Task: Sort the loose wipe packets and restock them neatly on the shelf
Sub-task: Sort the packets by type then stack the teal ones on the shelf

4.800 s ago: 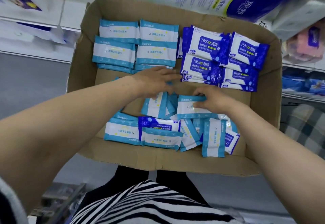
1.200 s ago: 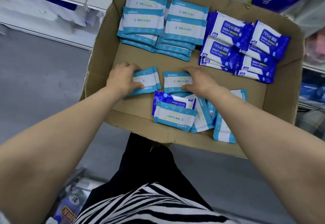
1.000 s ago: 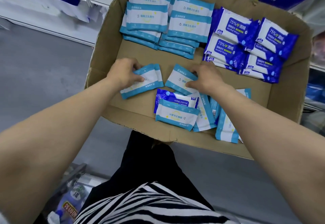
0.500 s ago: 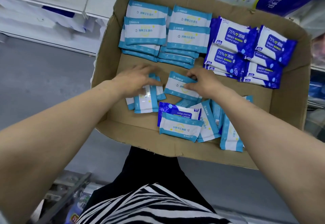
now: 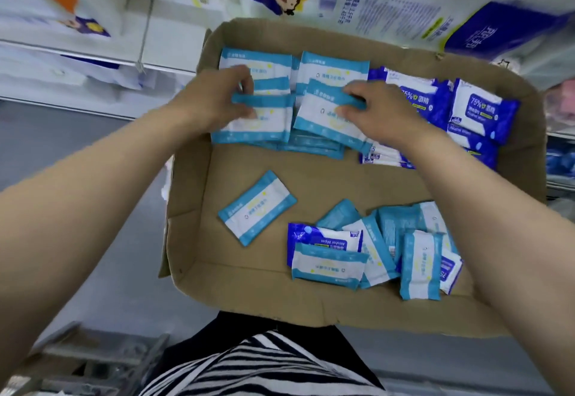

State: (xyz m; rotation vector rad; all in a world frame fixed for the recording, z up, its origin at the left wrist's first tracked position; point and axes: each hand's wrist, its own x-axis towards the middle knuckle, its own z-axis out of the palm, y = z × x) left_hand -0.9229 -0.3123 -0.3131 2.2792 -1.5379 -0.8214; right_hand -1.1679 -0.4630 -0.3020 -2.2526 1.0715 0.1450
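Surface: a shallow cardboard tray (image 5: 193, 240) with a bare brown floor, held out before the person's striped top (image 5: 264, 364).
Room: a shop aisle with a grey floor; white shelves (image 5: 93, 56) of paper goods stand behind and left of the tray.
Left hand (image 5: 214, 100): fingers pinch a light packet (image 5: 264, 121) over the far-left stack.
Right hand (image 5: 373, 109): fingers grip a tilted packet (image 5: 323, 121) on the neighbouring stack.
Dark blue packets (image 5: 479, 115): stacked far right.
Loose packets: one (image 5: 256, 207) lies alone mid-tray; a jumbled pile (image 5: 373, 252) sits near right.

Both arms reach forward, left hand (image 5: 214, 100) and right hand (image 5: 373, 112) side by side, fingers curled.
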